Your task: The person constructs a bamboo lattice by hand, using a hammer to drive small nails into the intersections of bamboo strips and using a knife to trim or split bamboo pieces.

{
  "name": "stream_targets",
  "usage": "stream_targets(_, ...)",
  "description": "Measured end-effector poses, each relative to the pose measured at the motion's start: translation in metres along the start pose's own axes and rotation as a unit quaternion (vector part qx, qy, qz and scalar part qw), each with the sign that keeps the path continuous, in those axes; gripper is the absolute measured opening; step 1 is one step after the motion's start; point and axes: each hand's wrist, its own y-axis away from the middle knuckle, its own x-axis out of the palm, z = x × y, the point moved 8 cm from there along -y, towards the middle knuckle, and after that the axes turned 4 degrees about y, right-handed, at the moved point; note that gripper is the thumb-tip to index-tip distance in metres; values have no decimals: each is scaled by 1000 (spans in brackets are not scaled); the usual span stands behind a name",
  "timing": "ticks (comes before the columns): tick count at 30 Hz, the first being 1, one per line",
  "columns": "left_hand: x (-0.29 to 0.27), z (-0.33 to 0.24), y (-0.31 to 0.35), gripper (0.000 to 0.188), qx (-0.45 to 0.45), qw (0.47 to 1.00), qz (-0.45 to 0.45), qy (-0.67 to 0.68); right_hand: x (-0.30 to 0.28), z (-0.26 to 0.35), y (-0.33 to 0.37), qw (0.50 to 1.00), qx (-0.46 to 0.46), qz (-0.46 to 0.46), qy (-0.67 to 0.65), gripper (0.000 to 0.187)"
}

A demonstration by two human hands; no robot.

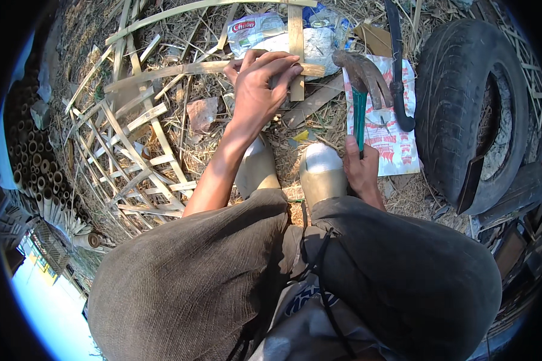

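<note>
Bamboo slats (pixel 296 36) cross at far centre, left hand (pixel 260 84) with fingers bunched at the crossing, can't tell if pinching anything. Right hand (pixel 361 171) grips the hammer (pixel 359 108), nearer and right. Risk: an off-line blow could hit the left fingertips or split a slat

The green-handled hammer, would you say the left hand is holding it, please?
No, the right hand grips the hammer by its green handle.

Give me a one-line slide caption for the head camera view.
Left hand at crossed bamboo strips, right hand gripping a green-handled hammer, tire at right.
</note>
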Motion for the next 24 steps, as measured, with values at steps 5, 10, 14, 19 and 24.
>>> stream_targets(5,23,-24,-49,18,136,978,57,-150,-7,-13,-1,998,36,-4,-60,63)
stream_targets(10,55,-9,-78,39,93,931,253,-247,-4,-10,2,990,46,-14,-136,56)
stream_targets(14,53,-18,-79,18,143,956,188,-173,-9,-19,6,990,53,-23,-131,56)
stream_targets(19,62,-16,-80,18,131,947,234,-177,-11,-27,6,991,59,-31,-120,58)
stream_targets(24,61,-18,-79,17,187,940,230,-167,-7,-16,5,992,43,-30,-112,60)
